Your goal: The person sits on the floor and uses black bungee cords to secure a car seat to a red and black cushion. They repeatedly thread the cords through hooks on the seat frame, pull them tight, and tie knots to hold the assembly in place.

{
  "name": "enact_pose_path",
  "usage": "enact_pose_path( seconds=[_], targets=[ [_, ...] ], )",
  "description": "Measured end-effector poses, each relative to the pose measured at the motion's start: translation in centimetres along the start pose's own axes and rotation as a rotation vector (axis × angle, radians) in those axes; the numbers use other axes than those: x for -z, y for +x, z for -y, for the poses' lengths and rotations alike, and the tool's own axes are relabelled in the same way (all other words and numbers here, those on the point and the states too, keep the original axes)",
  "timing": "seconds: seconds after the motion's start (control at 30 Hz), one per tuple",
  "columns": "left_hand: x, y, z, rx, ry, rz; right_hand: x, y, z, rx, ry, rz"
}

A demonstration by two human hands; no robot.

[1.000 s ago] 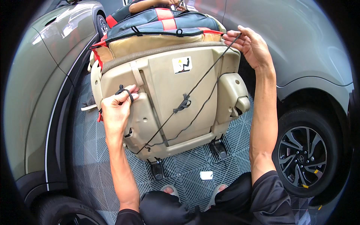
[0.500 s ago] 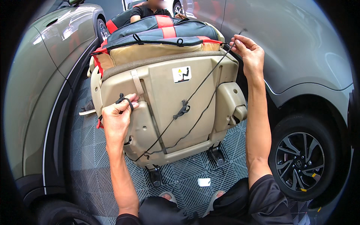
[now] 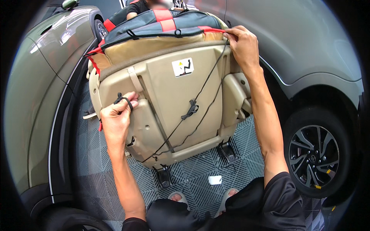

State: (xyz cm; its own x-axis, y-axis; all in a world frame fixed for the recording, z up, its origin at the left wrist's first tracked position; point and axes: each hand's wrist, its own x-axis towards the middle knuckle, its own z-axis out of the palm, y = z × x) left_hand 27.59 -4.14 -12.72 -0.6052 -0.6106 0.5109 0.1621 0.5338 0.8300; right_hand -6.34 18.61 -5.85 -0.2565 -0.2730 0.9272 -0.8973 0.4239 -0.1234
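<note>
A beige seat [image 3: 189, 134] lies tipped over, its hard back panel toward me. A black, red and beige seat cover [image 3: 154, 46] is bunched over its upper side. My right hand [image 3: 243, 46] is closed at the cover's right corner, pinching its red edge. From just under those fingers a thin black cord [image 3: 206, 82] slants down across the panel to its lower left. A black knotted bow [image 3: 190, 110] sits midway along the cord. My left hand [image 3: 117, 117] is closed, with a black elastic loop [image 3: 124, 101] around its fingers; the fingertips are beside the beige strap [image 3: 135, 80].
Grey-green car bodies stand close on the left [image 3: 42, 96] and right [image 3: 300, 46], the right one with a black wheel [image 3: 314, 156]. A small white object [image 3: 215, 179] lies on the grey tiled floor [image 3: 200, 169] near my feet. Another person [image 3: 140, 5] is behind the seat.
My right hand has moved from holding the cord out in the air to the cover's corner. The cord now leads from that corner. My left hand keeps the loop.
</note>
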Motion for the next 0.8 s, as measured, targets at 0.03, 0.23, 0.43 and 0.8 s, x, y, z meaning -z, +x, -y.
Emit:
enact_pose_path(
  seconds=[0.03, 0.23, 0.43, 0.8],
  targets=[
    [-0.1, -0.1, 0.0, 0.020, -0.015, 0.001, -0.2, -0.3, 0.0, 0.013, 0.025, -0.015],
    [0.5, 0.1, 0.8, 0.025, -0.068, -0.028, -1.2, 0.0, 0.2, -0.015, 0.005, -0.030],
    [9.8, -2.1, 5.2, 0.023, -0.009, -0.231, -1.5, -0.8, -0.2, -0.095, -0.013, 0.010],
    [12.8, -7.0, 5.3, -0.044, 0.414, -0.277, -1.3, -1.3, -0.4, -0.091, 0.001, -0.007]
  ],
)
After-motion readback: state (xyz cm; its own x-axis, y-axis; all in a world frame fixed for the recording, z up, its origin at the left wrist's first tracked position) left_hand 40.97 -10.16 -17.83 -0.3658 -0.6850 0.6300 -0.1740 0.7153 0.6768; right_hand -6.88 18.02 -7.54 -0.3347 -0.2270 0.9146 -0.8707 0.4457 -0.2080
